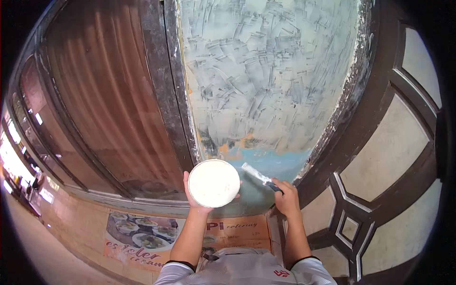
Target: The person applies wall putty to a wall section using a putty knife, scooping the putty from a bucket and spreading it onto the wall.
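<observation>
My left hand [194,195] is wrapped around a round white tub [213,183] of pale filler paste, with its open top facing up. In my right hand [287,198] is a putty knife [255,173], gripped by its dark handle. White paste coats the blade, which points up and left, a short way to the right of the tub. Ahead stands a wall panel [266,71] smeared with rough strokes of pale paste over grey. Low down it shows a bare light blue band [270,159] and orange-brown patches [232,148]. The blade appears apart from the wall.
Left of the panel, a dark wooden frame [173,95] borders a window with a brown curtain [104,95]. On the right is a dark panelled door [380,156] with pale insets. A printed food banner [142,237] lies on the tiled floor [85,213] below.
</observation>
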`<state>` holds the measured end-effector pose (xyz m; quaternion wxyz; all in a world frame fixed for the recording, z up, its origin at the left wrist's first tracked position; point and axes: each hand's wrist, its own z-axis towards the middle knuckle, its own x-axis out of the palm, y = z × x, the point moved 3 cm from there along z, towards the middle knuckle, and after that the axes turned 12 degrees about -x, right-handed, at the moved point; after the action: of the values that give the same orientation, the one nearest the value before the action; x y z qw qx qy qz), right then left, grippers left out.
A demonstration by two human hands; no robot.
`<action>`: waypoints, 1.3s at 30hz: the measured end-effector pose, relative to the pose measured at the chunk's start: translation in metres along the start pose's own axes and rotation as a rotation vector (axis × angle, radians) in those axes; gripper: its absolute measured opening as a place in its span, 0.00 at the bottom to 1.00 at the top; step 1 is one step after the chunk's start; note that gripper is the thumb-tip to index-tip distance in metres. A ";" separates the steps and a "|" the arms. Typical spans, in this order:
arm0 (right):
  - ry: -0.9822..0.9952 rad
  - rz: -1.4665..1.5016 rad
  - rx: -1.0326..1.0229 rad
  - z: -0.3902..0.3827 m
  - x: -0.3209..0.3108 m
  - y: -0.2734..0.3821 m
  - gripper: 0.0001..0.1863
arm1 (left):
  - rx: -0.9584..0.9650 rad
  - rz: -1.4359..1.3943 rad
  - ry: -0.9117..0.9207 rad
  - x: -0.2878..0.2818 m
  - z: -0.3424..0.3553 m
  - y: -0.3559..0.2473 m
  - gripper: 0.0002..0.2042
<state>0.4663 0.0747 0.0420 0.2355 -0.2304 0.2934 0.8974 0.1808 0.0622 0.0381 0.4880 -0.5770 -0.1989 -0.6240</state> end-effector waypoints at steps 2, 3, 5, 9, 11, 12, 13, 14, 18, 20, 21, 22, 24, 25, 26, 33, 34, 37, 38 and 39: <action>-0.008 0.098 -0.038 0.001 -0.012 0.000 0.26 | 0.051 -0.060 -0.048 0.004 0.002 0.010 0.53; -0.019 0.184 -0.065 0.002 -0.018 0.002 0.25 | 0.067 -0.054 -0.049 0.005 0.004 0.015 0.53; 0.068 0.231 -0.081 0.004 -0.025 0.003 0.25 | 0.139 -0.182 -0.065 0.004 0.000 0.027 0.53; 0.162 0.263 0.013 -0.004 -0.027 -0.024 0.24 | 0.178 0.002 -0.079 0.008 -0.007 0.058 0.52; 0.097 0.288 -0.019 -0.012 -0.033 -0.031 0.24 | 0.192 -0.010 -0.063 0.010 -0.014 0.072 0.52; 0.122 0.325 -0.026 -0.017 -0.033 -0.032 0.24 | 0.218 -0.023 -0.128 0.006 -0.018 0.078 0.52; 0.127 0.331 -0.037 -0.018 -0.035 -0.035 0.24 | 0.244 -0.037 -0.194 0.003 -0.019 0.082 0.52; 0.219 0.338 -0.035 -0.020 -0.040 -0.022 0.25 | 0.242 0.047 -0.193 0.008 -0.021 0.087 0.51; 0.280 0.342 0.041 -0.029 -0.038 -0.033 0.23 | 0.242 0.034 -0.129 0.015 -0.021 0.099 0.52; 0.212 0.346 0.067 -0.031 -0.035 -0.050 0.24 | 0.258 0.019 -0.122 0.021 -0.019 0.103 0.52; 0.211 0.347 0.062 -0.035 -0.034 -0.055 0.24 | 0.269 -0.001 -0.115 0.024 -0.018 0.104 0.53; 0.171 0.419 0.094 -0.037 -0.038 -0.054 0.23 | 0.293 -0.032 -0.141 0.025 -0.018 0.106 0.53; 0.164 0.472 0.140 -0.037 -0.048 -0.051 0.21 | 0.312 -0.037 -0.150 0.025 -0.016 0.106 0.53; 0.169 0.472 0.142 -0.032 -0.059 -0.039 0.21 | 0.328 -0.038 -0.159 0.027 -0.017 0.107 0.53; 0.178 0.479 0.164 -0.025 -0.066 -0.026 0.21 | 0.325 -0.002 -0.174 0.028 -0.015 0.106 0.53; 0.312 0.336 -0.158 0.016 -0.109 0.019 0.19 | 0.393 0.037 -0.270 0.035 -0.004 0.112 0.48; 0.333 0.267 -0.207 0.022 -0.113 0.025 0.19 | 0.372 0.033 -0.240 0.038 -0.003 0.113 0.47; 0.409 0.087 -0.294 0.031 -0.114 0.029 0.19 | 0.405 0.005 -0.289 0.036 -0.001 0.113 0.47; 0.437 0.030 -0.361 0.033 -0.114 0.029 0.19 | 0.407 0.005 -0.288 0.037 -0.001 0.114 0.47; 0.466 -0.027 -0.428 0.035 -0.113 0.030 0.18 | 0.394 -0.010 -0.271 0.039 0.000 0.114 0.47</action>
<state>0.5288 0.0429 0.1417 0.1201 -0.4777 0.1410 0.8588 0.2821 -0.0036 0.0374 0.5569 -0.5481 -0.3834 -0.4924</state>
